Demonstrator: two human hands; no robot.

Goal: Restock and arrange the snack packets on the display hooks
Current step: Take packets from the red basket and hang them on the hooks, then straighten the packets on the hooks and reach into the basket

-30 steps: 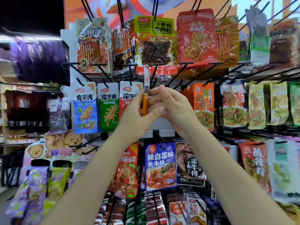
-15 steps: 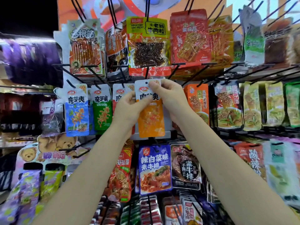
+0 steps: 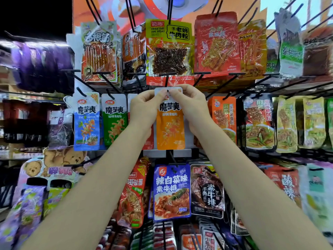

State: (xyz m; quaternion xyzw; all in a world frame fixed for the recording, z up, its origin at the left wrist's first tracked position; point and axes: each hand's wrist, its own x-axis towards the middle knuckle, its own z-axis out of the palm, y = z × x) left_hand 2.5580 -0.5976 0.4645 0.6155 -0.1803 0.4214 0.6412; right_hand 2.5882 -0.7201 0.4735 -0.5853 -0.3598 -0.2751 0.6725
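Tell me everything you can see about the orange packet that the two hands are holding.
The orange packet is a flat, glossy plastic pouch, white at the top with dark characters and orange below with a blurred food picture. It hangs upright, facing the camera, in the middle row, between a mostly hidden red packet and a different orange packet. A small dark hole shows in its white top edge. The left hand and the right hand pinch that top edge from either side. The hook itself is hidden.

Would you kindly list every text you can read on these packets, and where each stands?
"魔芋爽": orange packet pinched by left hand and right hand; also blue packet and green packet.
"VEGETARIAN MEAT", "老妈牛肉粒": yellow-topped packet.
"辣白菜味 素牛排": lower blue packet.
"手撕素牛排": black packet.
Smaller print: unreadable.
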